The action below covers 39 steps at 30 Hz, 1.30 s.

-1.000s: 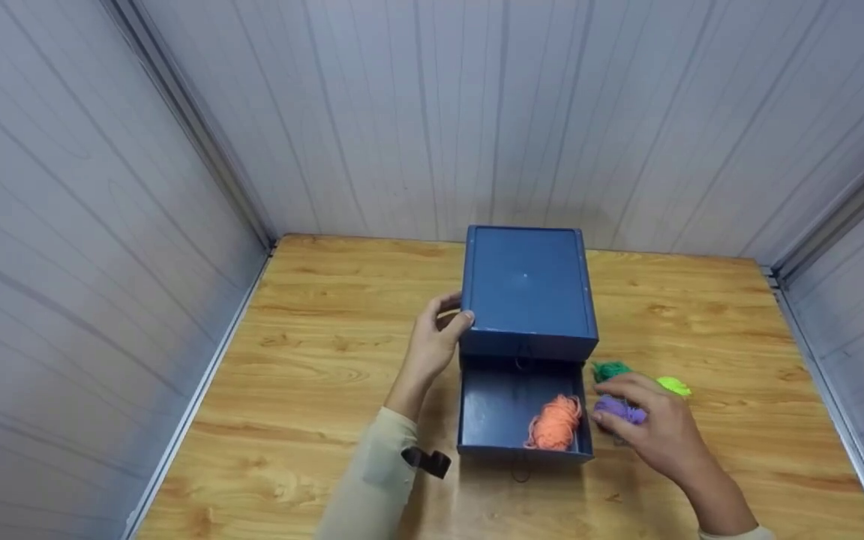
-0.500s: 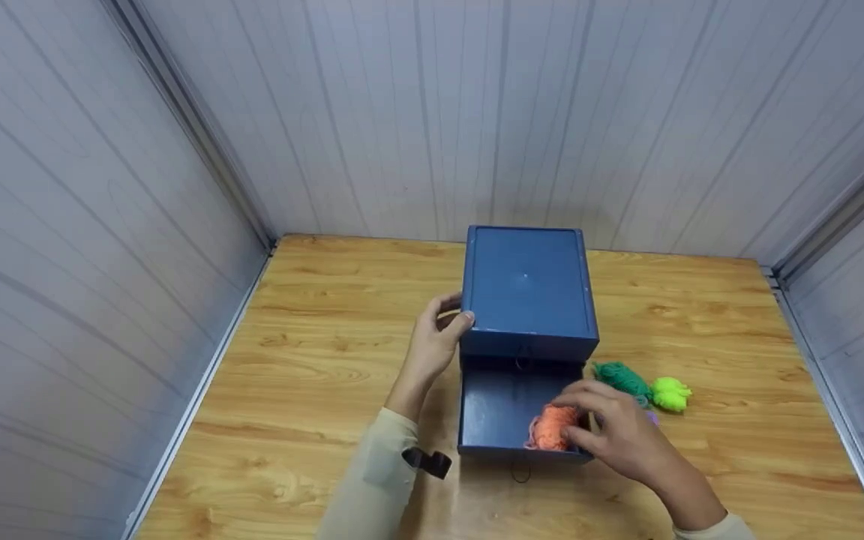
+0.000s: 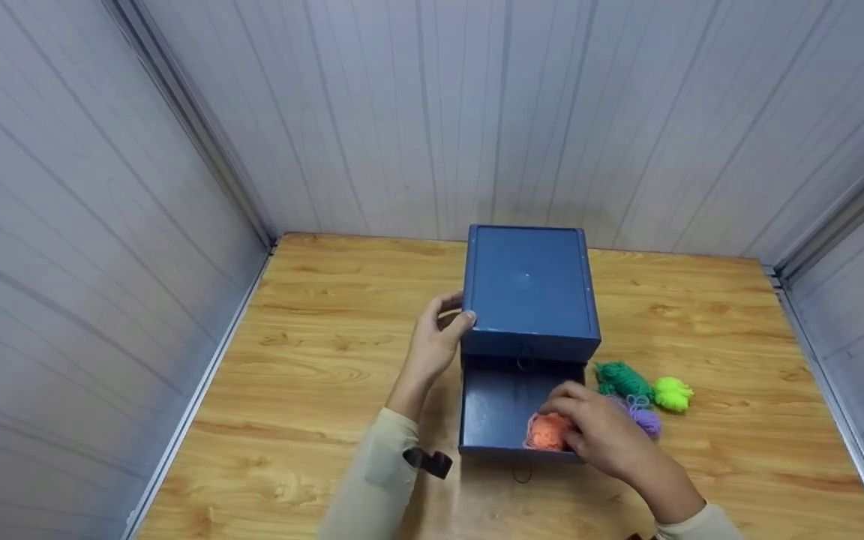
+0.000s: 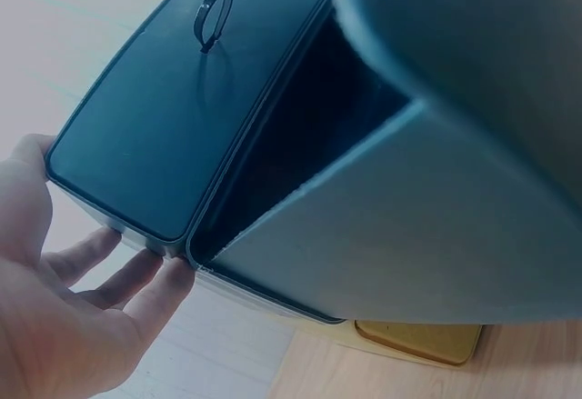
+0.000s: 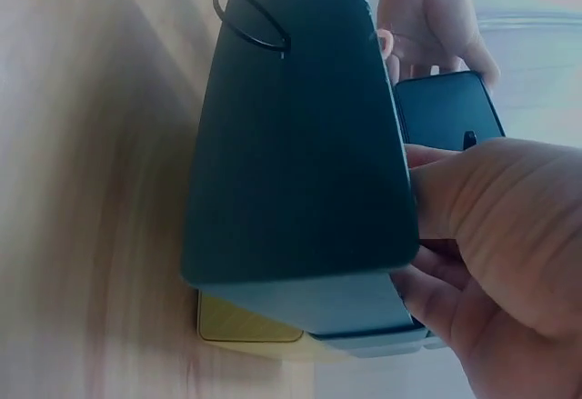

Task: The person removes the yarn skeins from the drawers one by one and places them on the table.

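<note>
A blue drawer cabinet (image 3: pixel 529 281) stands on the wooden table, its drawer (image 3: pixel 488 412) pulled out toward me. My left hand (image 3: pixel 432 345) grips the cabinet's left side near the front corner; the left wrist view shows several fingers (image 4: pixel 159 294) bent against that side. Inside the drawer, at its front right, is a ball of orange yarn (image 3: pixel 547 433). My right hand (image 3: pixel 604 435) reaches over the right wall and holds this yarn with curled fingers, which cover part of it. In the right wrist view the drawer front (image 5: pixel 300 144) hides the yarn almost wholly.
Right of the drawer lie balls of green yarn (image 3: pixel 623 379), purple yarn (image 3: pixel 646 421) and neon yellow yarn (image 3: pixel 673 394). A black loop handle (image 3: pixel 523 471) hangs from the drawer front. Below the drawer a yellow panel (image 4: pixel 418 340) shows. White walls (image 3: pixel 402 112) enclose the table.
My right hand has moved left from the purple yarn, over the drawer wall, and onto the orange yarn. The purple yarn now lies uncovered on the table. My left hand has kept its place.
</note>
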{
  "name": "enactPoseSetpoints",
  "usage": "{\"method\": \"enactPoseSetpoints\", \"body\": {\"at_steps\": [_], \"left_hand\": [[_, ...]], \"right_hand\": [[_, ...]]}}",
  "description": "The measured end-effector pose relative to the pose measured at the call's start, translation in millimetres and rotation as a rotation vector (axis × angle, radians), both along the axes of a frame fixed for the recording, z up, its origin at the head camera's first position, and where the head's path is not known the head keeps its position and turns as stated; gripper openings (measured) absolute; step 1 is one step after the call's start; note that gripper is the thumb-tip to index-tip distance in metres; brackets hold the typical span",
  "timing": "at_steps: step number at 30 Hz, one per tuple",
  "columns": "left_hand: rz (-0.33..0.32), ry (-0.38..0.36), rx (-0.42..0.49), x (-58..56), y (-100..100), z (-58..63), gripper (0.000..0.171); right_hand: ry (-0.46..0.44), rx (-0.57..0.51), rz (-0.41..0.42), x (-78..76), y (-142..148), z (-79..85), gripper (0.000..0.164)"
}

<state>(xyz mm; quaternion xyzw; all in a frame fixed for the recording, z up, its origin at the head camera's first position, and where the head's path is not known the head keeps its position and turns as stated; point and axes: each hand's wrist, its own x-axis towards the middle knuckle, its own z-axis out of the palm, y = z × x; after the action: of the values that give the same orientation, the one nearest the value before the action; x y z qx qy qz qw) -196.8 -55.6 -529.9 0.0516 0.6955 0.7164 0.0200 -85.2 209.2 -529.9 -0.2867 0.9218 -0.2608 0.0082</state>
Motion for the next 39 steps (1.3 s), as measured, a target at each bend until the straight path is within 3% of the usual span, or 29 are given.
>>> {"method": "enactPoseSetpoints", "body": {"at_steps": [11,25,32,39], "left_hand": [[-0.011,-0.016,-0.008,0.0,-0.4,0.3,0.048],[-0.009,-0.014,-0.002,0.2,0.3,1.2,0.047],[-0.004,0.0,-0.008,1.5,0.4,2.1,0.047],[-0.003,-0.003,0.001,0.0,0.9,1.4,0.047]], "right_hand": [[0.089,0.077,0.039,-14.6,-12.0,-8.7,0.015],[-0.037,0.173,0.012,-18.6,-22.7,-10.4,0.032],[-0.023,0.155,-0.013,-18.5,-23.0,-13.0,0.028],[0.022,0.04,-0.015,-19.3,-17.8,-10.7,0.028]]}}
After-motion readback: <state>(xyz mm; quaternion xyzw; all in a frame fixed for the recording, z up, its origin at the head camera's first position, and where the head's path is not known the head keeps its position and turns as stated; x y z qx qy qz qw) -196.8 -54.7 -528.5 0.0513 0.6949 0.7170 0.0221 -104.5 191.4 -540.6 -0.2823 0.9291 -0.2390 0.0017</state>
